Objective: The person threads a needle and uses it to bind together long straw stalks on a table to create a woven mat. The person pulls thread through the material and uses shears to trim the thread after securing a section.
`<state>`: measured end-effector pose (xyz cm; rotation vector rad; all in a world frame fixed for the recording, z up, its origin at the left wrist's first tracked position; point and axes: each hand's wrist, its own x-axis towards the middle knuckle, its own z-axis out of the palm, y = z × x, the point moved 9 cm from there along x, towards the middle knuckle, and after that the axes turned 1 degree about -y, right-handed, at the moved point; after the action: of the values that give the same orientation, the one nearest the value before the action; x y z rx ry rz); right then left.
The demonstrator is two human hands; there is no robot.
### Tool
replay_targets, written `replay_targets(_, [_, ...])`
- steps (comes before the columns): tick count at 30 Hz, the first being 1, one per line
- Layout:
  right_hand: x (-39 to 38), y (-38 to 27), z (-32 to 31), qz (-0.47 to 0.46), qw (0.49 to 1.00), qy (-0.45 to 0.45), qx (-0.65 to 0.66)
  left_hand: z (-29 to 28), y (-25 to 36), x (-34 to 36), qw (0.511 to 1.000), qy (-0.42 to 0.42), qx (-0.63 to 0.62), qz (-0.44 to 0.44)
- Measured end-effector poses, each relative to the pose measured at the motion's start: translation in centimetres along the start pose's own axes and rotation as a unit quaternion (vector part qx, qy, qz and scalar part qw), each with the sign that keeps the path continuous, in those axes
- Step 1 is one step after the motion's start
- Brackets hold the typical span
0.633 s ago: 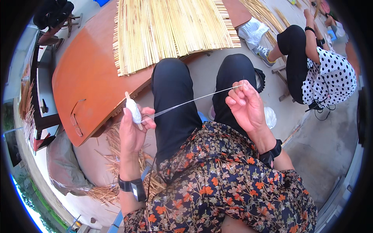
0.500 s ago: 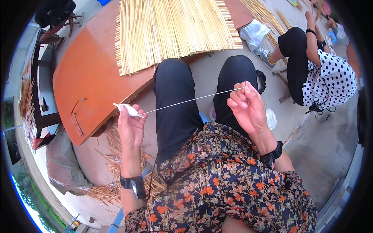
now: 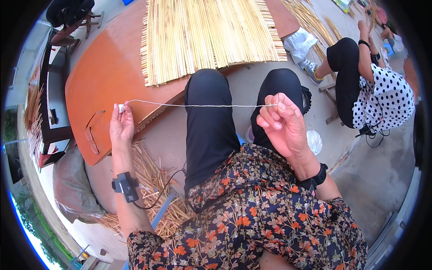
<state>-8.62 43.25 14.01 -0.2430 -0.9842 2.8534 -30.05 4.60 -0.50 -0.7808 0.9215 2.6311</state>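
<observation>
My left hand [image 3: 122, 127] is closed in a pinch on a small white bundle of thread [image 3: 121, 108], over the edge of the orange-brown board. From it a white thread [image 3: 207, 105] runs across above my knees to my right hand [image 3: 288, 128]. The thread sags slightly near the left end. My right thumb and forefinger are pinched together on the thread's other end, and a thin dark needle-like sliver [image 3: 278, 95] stands up from them. Beyond my knees, a mat of pale straw stalks [image 3: 209, 38] lies on the orange-brown board [image 3: 96, 74].
Eyeglasses [image 3: 91, 135] rest on the board's left part. Loose stalks [image 3: 153, 189] litter the floor at lower left, beside a grey covered bundle [image 3: 74, 191]. A seated person in a polka-dot top [image 3: 384, 96] is at right, near a white plastic bag [image 3: 300, 44].
My left hand has moved left and up with the bundle, lengthening the thread between my hands. My right hand has shifted slightly left, still pinching.
</observation>
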Motion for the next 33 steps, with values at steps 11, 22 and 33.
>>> replay_targets(11, [-0.1, -0.2, -0.1, -0.012, 0.997, 0.028, -0.064, 6.9, -0.5, -9.1, 0.856, 0.066, 0.447, 0.249])
replay_targets(22, [-1.7, -0.7, 0.3, 0.011, 0.989, 0.018, -0.144, 25.0, -17.1, -23.7, 0.603, -0.477, 0.569, 0.292])
replay_targets(33, [-2.2, -0.5, -0.7, 0.017, 0.984, 0.045, -0.172, 22.5, -17.9, -22.6, 0.732, -0.371, 0.554, 0.135])
